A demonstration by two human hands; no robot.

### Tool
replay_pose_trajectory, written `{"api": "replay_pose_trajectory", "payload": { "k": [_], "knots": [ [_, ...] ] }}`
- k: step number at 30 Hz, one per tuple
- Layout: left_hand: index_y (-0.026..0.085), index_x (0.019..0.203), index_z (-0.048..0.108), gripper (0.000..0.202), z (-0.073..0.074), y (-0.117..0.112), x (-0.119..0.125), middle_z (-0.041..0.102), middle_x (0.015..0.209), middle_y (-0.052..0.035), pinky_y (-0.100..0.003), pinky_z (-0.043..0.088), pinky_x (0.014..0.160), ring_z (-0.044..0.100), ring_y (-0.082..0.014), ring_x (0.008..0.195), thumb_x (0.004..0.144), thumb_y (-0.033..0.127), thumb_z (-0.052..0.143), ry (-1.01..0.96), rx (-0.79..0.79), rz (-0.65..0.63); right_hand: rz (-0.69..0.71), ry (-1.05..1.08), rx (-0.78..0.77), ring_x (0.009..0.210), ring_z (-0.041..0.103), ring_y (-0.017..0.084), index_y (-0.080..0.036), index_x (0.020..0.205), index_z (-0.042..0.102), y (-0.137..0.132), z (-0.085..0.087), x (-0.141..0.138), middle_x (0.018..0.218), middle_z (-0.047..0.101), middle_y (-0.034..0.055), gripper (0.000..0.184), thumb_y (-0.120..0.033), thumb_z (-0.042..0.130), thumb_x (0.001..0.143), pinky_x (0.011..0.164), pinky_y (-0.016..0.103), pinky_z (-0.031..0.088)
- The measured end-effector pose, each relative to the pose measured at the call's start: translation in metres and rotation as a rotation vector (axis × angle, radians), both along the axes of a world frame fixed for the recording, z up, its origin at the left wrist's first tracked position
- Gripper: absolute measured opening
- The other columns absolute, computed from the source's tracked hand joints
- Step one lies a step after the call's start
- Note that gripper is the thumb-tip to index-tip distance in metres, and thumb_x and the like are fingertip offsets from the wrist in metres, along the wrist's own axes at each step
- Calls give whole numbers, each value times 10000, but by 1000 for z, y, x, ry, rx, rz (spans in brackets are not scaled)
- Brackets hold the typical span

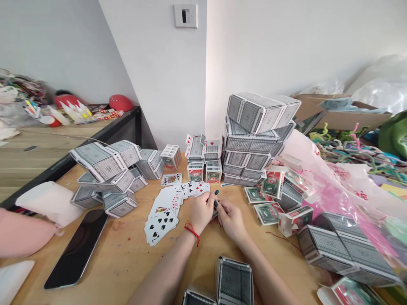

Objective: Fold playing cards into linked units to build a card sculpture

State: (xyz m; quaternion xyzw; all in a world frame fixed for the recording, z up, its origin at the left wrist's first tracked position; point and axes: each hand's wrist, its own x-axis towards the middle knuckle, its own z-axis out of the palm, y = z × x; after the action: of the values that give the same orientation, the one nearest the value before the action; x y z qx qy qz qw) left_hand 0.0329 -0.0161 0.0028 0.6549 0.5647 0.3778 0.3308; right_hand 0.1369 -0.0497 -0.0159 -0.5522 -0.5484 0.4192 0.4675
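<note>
A: What takes up the most room?

B: The wooden table [127, 250]. Over its right side spreads crumpled pink-and-white plastic [346, 182], and at the back stands a tall stack of grey-patterned blocks [254, 144], its upper tiers set askew.

A: And to the left?

B: A lower, looser pile of similar blocks [111, 173], some tilted. A long black phone-like slab [78, 250] lies in front of it.

A: Anything close to the arms?

B: Yes, two more blocks [234, 279] at the near edge, one right between the forearms, the other partly cut off by the frame. That's the tightest spot.

A: What about the hands?

B: Left hand [202, 209] and right hand [230, 218] nearly meet at mid-table, fingers drawn in narrow. Together they pinch something small.

A: And around them?

B: Spread playing cards [167, 212], faces up, fill the space left of the left hand and run up behind it. Red-and-green card packs [271, 184] crowd the area beyond the right hand, one of them open.

A: And the smallest thing?

B: That grey-patterned piece [215, 214] between the fingertips, in front of the cards. It's mostly covered, so I can't tell its shape.
</note>
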Motion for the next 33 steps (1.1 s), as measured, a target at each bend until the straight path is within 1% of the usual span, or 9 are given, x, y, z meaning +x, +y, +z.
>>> {"api": "replay_pose_trajectory", "payload": {
  "k": [5,7,9,14,17,19,23,29,33],
  "knots": [
    [215,751,605,338,2,2,-1,637,715,-8,-227,430,622,571,-134,666,859,382,332,-200,-45,38,-17,99,-14,367,349,84,-181,693,483,0,3,1,413,396,-63,325,-473,414,818,368,202,278],
    [213,810,585,381,4,2,-1,621,721,-14,-233,429,592,556,-140,651,875,408,264,-283,-62,42,-47,164,-24,352,365,80,-185,731,459,1,4,2,421,420,-67,317,-483,401,823,366,197,294],
    [207,803,558,408,5,2,0,599,698,-18,-237,422,562,540,-143,627,879,425,221,-323,-88,25,-86,237,-23,349,394,79,-194,755,422,3,3,3,453,475,-58,308,-492,394,825,368,193,315],
    [210,623,437,294,4,-1,2,489,594,20,-223,384,543,472,-125,583,834,396,351,-205,-50,-52,-75,311,-55,343,445,84,-201,807,394,4,0,3,499,548,-47,309,-506,441,795,358,193,340],
    [203,578,373,278,4,-1,2,427,564,33,-218,359,526,427,-114,554,806,361,391,-183,-35,-32,-39,289,-92,328,446,90,-189,804,431,3,3,3,454,531,-52,325,-513,460,782,345,195,331],
    [198,549,350,301,4,0,1,403,543,36,-218,347,514,409,-111,538,795,365,399,-204,-65,-13,-40,263,-109,312,431,88,-180,750,457,2,6,4,425,520,-46,348,-526,446,786,333,195,310],
    [192,515,363,350,6,0,1,385,504,38,-218,318,480,380,-104,495,793,401,396,-257,-138,-25,-88,226,-123,297,398,86,-181,609,448,2,10,5,374,481,-35,438,-573,389,794,326,202,281],
    [190,475,322,396,7,-4,7,371,465,33,-223,287,447,362,-100,458,793,414,399,-263,-167,-134,-238,245,-49,445,387,88,-179,614,445,6,6,9,497,433,-41,404,-560,485,743,406,201,312],
    [189,482,309,401,5,-8,10,337,463,33,-224,264,435,339,-97,453,794,426,395,-253,-171,-146,-238,283,-60,471,335,82,-171,615,458,9,3,12,524,379,-46,393,-541,501,739,422,200,290]
  ]
}}
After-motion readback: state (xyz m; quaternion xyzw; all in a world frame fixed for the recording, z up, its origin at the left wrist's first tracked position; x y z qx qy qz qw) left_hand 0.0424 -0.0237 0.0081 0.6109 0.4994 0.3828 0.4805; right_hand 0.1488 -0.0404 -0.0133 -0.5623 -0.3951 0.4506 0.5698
